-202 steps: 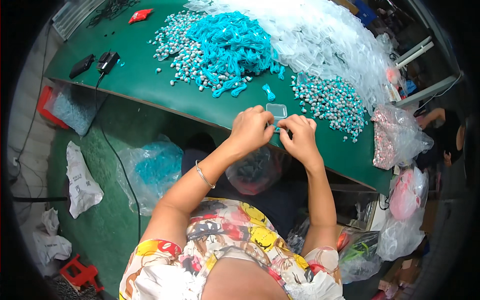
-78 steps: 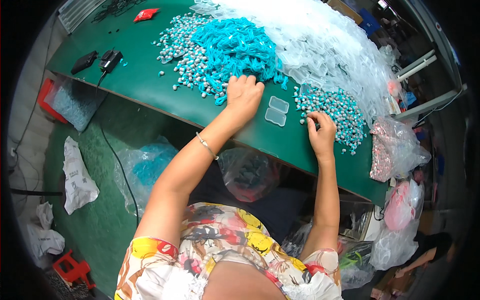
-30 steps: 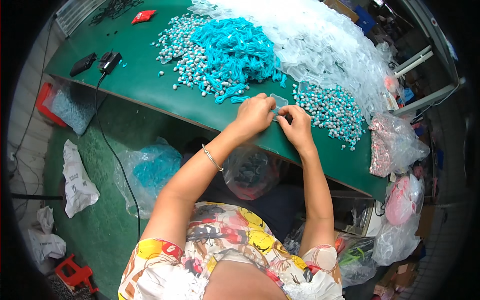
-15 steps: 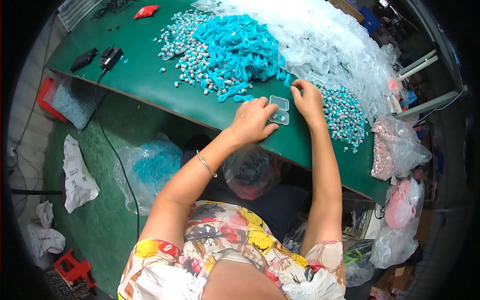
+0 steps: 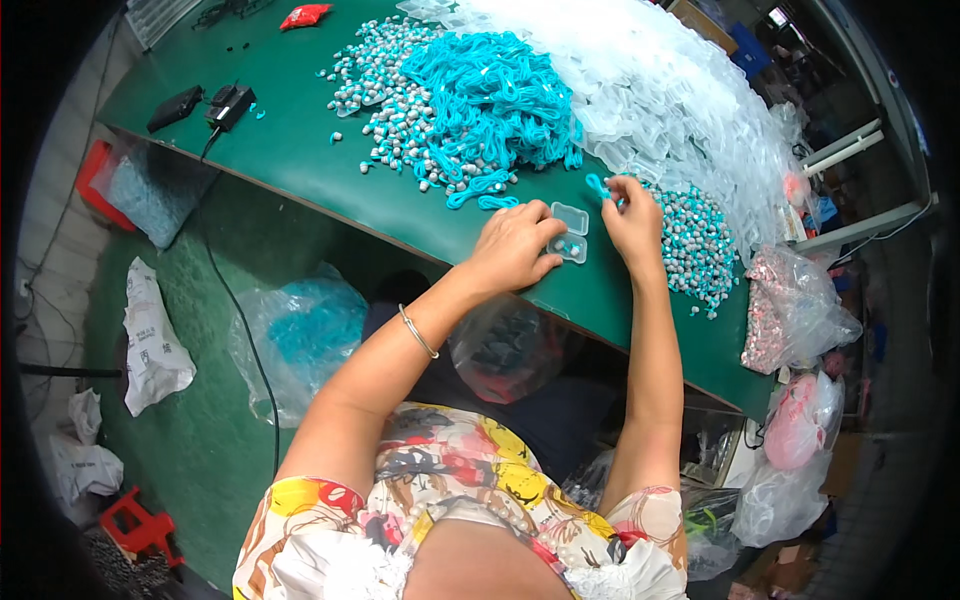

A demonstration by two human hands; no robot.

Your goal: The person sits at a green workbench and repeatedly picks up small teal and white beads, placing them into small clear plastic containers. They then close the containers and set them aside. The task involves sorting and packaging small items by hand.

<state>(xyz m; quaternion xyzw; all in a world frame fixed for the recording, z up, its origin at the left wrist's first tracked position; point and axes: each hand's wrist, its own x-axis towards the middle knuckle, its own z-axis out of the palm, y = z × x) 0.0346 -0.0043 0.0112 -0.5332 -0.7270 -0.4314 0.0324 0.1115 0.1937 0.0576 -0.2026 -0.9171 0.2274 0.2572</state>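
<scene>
My left hand point(image 5: 512, 248) has its fingers and thumb closed on the near side of a small clear plastic box point(image 5: 570, 218), whose hinged lid lies open away from me. A few small teal-and-grey pieces point(image 5: 570, 248) sit inside the base. Just right of the box, my right hand point(image 5: 634, 220) pinches a looped teal cord point(image 5: 597, 186) that pokes out past the fingertips. Beyond my hands rises a heap of bundled teal cords point(image 5: 495, 95). Loose grey-and-teal pieces point(image 5: 690, 240) lie piled right of my right hand, and more point(image 5: 385, 120) surround the cord heap.
A large mound of clear plastic boxes point(image 5: 650, 110) covers the back right of the green table point(image 5: 300, 170). Black devices point(image 5: 228, 106) with a cable and a red packet point(image 5: 305, 16) are at the left. A bag of pink pieces point(image 5: 775, 310) hangs at the right edge.
My right hand has drawn back slightly from the cord heap and now shows a looped teal cord in its fingertips. The left hand stays at the box; the whole view has shifted slightly.
</scene>
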